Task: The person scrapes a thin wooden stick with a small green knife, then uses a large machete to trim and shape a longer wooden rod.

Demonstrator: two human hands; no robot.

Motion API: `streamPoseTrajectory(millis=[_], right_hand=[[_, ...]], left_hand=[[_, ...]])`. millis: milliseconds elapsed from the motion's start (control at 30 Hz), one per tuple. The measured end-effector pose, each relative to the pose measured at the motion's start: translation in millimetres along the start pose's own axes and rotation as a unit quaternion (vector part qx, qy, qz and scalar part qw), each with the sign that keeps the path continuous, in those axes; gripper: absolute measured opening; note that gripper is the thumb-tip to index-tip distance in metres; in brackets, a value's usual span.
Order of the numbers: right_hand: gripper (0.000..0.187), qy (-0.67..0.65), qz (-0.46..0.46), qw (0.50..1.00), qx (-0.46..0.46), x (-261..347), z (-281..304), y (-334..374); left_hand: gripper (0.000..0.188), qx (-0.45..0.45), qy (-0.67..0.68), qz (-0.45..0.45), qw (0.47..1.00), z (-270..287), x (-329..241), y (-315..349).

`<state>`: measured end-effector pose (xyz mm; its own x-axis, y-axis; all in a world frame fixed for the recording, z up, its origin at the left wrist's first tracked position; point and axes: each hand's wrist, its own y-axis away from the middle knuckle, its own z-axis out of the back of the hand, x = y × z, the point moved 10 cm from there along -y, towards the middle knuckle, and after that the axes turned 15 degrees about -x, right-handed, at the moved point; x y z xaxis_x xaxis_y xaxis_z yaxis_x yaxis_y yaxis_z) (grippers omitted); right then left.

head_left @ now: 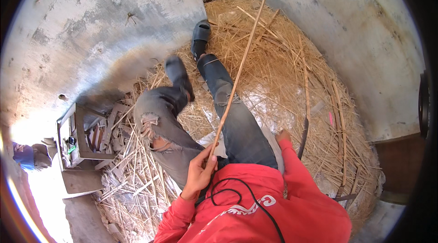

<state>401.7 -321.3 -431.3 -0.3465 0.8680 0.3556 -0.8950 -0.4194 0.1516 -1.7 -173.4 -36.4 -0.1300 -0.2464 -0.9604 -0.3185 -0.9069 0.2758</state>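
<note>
A person in a red hooded sweatshirt (269, 183), a black cord (230, 179) looped across its front, grips the lower end of a long, slender wooden stick (242, 67) in the left hand (200, 172). Keeping so long a piece steady likely calls for a firm hold at the base, a loose wrist and a watch on the far tip, which could catch in the straw or knock the wall. The left forearm is bent in near the waist, fingers curled around the wood and thumb laid along it, so the stick slants up and away over the right leg. The right hand (284, 135) reaches low beside the right thigh, near a dark curved strip (303, 139); whether its fingers hold anything cannot be told. Beyond, legs in torn dark jeans (164, 103) stretch forward, the left knee bent, ending in grey slip-on sandals (201, 31). Loose straw (255, 51) covers much of the floor, an open wooden frame (80, 154) stands at left, and weathered plaster walls (351, 28) rise behind.
</note>
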Motion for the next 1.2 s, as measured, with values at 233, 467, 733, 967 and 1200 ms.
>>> streamPoseTrajectory(millis=[233,467,733,967,1200], right_hand=[[0.043,0.009,0.016,0.999,0.043,-59,-47,9],[0.063,0.017,-0.003,0.983,0.181,-14,-20,42],[0.058,-0.032,0.049,0.977,0.205,-23,-54,51],[0.044,-0.112,-0.052,0.990,-0.068,-38,31,15],[0.013,-0.556,-0.031,0.830,-0.011,138,148,16]], left_hand=[[0.047,-0.073,0.011,-0.024,0.997,15,-6,-35],[0.043,-0.100,0.027,0.005,0.995,28,-9,-54],[0.042,-0.101,0.016,-0.005,0.995,28,0,-69],[0.042,-0.096,0.044,0.013,0.994,31,4,-91],[0.042,-0.051,0.026,-0.029,0.998,6,-10,-97]])
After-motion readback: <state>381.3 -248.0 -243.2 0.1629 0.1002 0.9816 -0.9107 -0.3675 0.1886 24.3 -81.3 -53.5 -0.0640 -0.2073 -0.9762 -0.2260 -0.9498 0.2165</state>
